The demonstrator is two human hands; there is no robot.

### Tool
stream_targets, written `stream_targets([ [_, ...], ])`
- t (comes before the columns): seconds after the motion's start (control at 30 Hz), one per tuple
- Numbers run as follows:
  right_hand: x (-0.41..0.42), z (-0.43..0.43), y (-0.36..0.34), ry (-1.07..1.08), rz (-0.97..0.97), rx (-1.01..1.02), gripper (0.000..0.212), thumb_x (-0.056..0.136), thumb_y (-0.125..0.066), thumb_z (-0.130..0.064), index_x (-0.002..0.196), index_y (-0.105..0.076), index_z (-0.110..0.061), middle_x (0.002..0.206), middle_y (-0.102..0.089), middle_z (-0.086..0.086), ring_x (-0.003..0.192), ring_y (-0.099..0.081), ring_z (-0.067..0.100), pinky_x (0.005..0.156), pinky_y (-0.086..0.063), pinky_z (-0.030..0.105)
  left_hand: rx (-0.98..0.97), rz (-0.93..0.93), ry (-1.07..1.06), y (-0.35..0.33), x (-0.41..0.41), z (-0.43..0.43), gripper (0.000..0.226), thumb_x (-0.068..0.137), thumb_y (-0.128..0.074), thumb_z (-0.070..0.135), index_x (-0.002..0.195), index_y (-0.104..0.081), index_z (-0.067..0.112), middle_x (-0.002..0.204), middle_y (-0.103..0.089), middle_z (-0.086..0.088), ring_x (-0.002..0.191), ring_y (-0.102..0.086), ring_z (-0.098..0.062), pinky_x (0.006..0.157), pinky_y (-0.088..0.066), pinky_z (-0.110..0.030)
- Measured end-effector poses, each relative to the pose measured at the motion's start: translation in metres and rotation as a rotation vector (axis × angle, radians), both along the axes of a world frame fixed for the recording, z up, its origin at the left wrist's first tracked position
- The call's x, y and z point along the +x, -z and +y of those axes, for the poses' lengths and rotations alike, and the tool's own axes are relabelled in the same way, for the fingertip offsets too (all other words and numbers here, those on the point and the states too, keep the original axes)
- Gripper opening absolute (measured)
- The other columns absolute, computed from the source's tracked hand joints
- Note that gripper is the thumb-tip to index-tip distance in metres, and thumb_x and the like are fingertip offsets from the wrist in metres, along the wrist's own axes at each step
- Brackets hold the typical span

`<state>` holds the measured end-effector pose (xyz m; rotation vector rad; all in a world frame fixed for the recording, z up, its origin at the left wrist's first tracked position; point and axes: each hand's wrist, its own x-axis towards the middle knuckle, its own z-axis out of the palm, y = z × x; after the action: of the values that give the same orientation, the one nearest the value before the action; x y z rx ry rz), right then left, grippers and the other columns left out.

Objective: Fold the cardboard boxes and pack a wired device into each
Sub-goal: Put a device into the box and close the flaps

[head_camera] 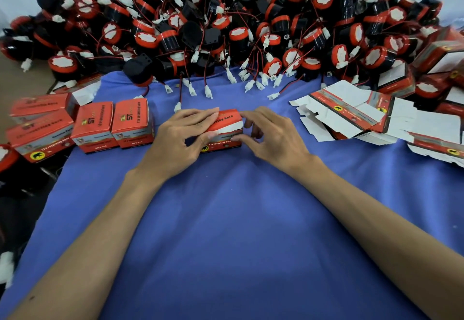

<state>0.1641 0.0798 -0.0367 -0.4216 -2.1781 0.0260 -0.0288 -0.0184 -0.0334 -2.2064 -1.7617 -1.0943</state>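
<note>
The left hand (185, 131) grips the box (226, 129) on the desk (226, 219) while the right hand (271, 134) pinches its end flap (239, 126), so closing seems underway; next the flap likely needs tucking fully in.

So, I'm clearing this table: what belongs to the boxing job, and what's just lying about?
Job: held box, left hand, right hand, flat blanks, wired devices, closed boxes.
Lying about: blue cloth, white object at left edge.
</note>
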Motion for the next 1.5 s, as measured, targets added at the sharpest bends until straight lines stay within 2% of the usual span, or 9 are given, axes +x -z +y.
stream_targets([
  [0.27,0.0,0.003,-0.003,0.014,-0.038,0.245,0.036,0.071,-0.08,-0.013,0.1,-0.071,0.007,0.06,-0.06,0.012,0.046,-0.057,0.024,0.036,-0.046,0.03,-0.016,0.001,0.0,-0.002,-0.001,0.0,0.039,0.091,-0.062,0.021,0.125,-0.062,0.002,0.129,-0.055,0.004,0.117,-0.057,-0.029,0.103,-0.044,-0.038],
  [0.37,0.001,0.002,0.0,-0.008,-0.028,0.202,0.031,0.075,-0.078,-0.01,0.099,-0.072,0.007,0.057,-0.058,0.011,0.044,-0.053,0.025,0.036,-0.044,0.029,-0.014,0.002,0.004,0.0,0.002,-0.002,0.038,0.091,-0.062,0.022,0.124,-0.063,0.004,0.129,-0.055,0.007,0.115,-0.058,-0.029,0.103,-0.043,-0.035],
  [0.53,-0.003,0.004,-0.003,-0.079,0.136,-0.102,0.019,0.081,-0.07,0.001,0.099,-0.072,0.007,0.061,-0.063,0.015,0.049,-0.056,0.028,0.046,-0.048,0.034,-0.002,-0.03,0.009,-0.004,0.001,0.0,0.035,0.09,-0.062,0.019,0.121,-0.065,0.002,0.127,-0.056,0.006,0.113,-0.059,-0.03,0.102,-0.045,-0.041],
  [0.7,-0.001,0.004,-0.001,-0.086,0.109,0.019,0.017,0.074,-0.078,0.001,0.089,-0.074,0.006,0.064,-0.066,0.014,0.049,-0.06,0.026,0.046,-0.051,0.031,-0.048,-0.076,0.02,-0.004,0.003,-0.001,0.035,0.089,-0.062,0.019,0.12,-0.065,0.002,0.125,-0.057,0.006,0.116,-0.058,-0.028,0.105,-0.039,-0.033],
  [0.8,-0.002,0.005,-0.003,-0.078,0.099,0.092,0.014,0.072,-0.079,0.0,0.084,-0.075,0.004,0.061,-0.064,0.013,0.046,-0.057,0.026,0.044,-0.048,0.026,-0.052,-0.08,0.019,-0.004,0.002,-0.001,0.037,0.09,-0.062,0.022,0.122,-0.065,0.005,0.127,-0.059,0.004,0.117,-0.057,-0.027,0.105,-0.039,-0.034],
  [0.93,-0.001,0.003,-0.002,-0.093,0.061,0.156,0.013,0.073,-0.078,-0.002,0.085,-0.075,0.003,0.058,-0.062,0.01,0.043,-0.054,0.024,0.041,-0.042,0.024,-0.039,0.023,0.037,-0.001,0.006,-0.001,0.043,0.092,-0.059,0.031,0.128,-0.061,0.009,0.133,-0.053,0.008,0.113,-0.054,-0.027,0.104,-0.04,-0.035],
  [1.07,-0.002,0.005,-0.004,-0.095,0.055,0.206,0.015,0.071,-0.08,0.001,0.084,-0.075,0.003,0.056,-0.061,0.01,0.042,-0.052,0.026,0.036,-0.042,0.027,0.014,0.051,0.039,-0.002,0.005,0.002,0.037,0.091,-0.062,0.019,0.127,-0.062,0.007,0.131,-0.054,0.008,0.107,-0.056,-0.03,0.099,-0.044,-0.041],
  [1.33,-0.005,0.003,-0.002,-0.122,0.138,-0.031,0.01,0.077,-0.073,0.001,0.086,-0.075,0.005,0.064,-0.066,0.015,0.049,-0.062,0.028,0.044,-0.052,0.035,0.028,0.113,0.088,-0.002,0.007,0.004,0.039,0.092,-0.062,0.013,0.128,-0.059,-0.001,0.131,-0.06,-0.006,0.11,-0.059,-0.034,0.097,-0.048,-0.046],
  [1.5,-0.004,0.0,0.001,-0.12,0.092,0.028,0.008,0.076,-0.075,0.006,0.084,-0.075,0.004,0.059,-0.064,0.013,0.046,-0.059,0.028,0.039,-0.048,0.031,0.067,0.088,0.141,0.0,0.01,0.007,0.039,0.089,-0.067,0.011,0.127,-0.06,0.001,0.129,-0.06,0.001,0.101,-0.058,-0.029,0.096,-0.048,-0.033],
])
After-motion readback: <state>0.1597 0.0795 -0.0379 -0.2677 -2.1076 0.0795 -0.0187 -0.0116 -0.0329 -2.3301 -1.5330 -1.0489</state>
